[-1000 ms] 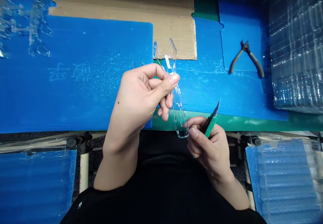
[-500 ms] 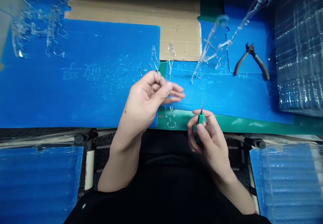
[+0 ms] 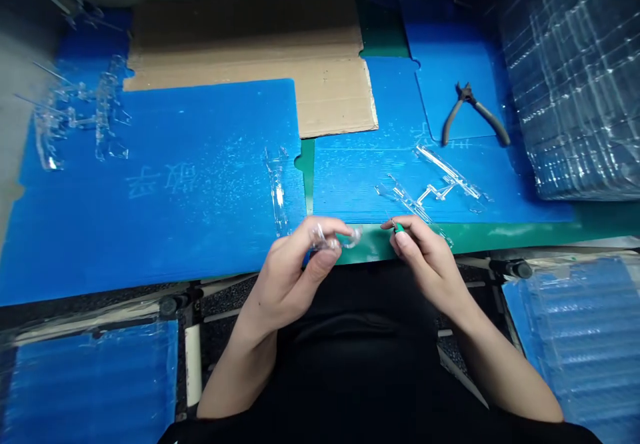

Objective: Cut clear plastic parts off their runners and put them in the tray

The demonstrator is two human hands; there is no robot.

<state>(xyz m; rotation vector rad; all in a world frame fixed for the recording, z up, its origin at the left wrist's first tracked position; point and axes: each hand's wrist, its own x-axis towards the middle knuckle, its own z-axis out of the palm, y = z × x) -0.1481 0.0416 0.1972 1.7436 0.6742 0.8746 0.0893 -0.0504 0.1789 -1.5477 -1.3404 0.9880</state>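
Between its thumb and fingers, my left hand (image 3: 295, 271) pinches a clear plastic part (image 3: 352, 237) whose curved end sticks out to the right. My right hand (image 3: 425, 257) is closed round a small green-handled knife (image 3: 399, 228), its thin blade pointing up and left. Another clear part (image 3: 278, 187) lies on the blue sheet just above my left hand. Beyond my right hand rests a branched frame of clear plastic (image 3: 450, 181). The two hands are apart, above the table's front edge.
Grey-handled cutting pliers (image 3: 466, 94) lie at the right back. Stacked clear plastic trays (image 3: 585, 97) stand at the far right. More clear moulded frames (image 3: 105, 117) are piled at the left. Cardboard (image 3: 330, 91) and blue sheets (image 3: 215, 184) cover the green table.
My left hand has moved down and turned the clear part. A clear part now lies above it. The branched frame on the right now rests nearer the front edge. The view has shifted.
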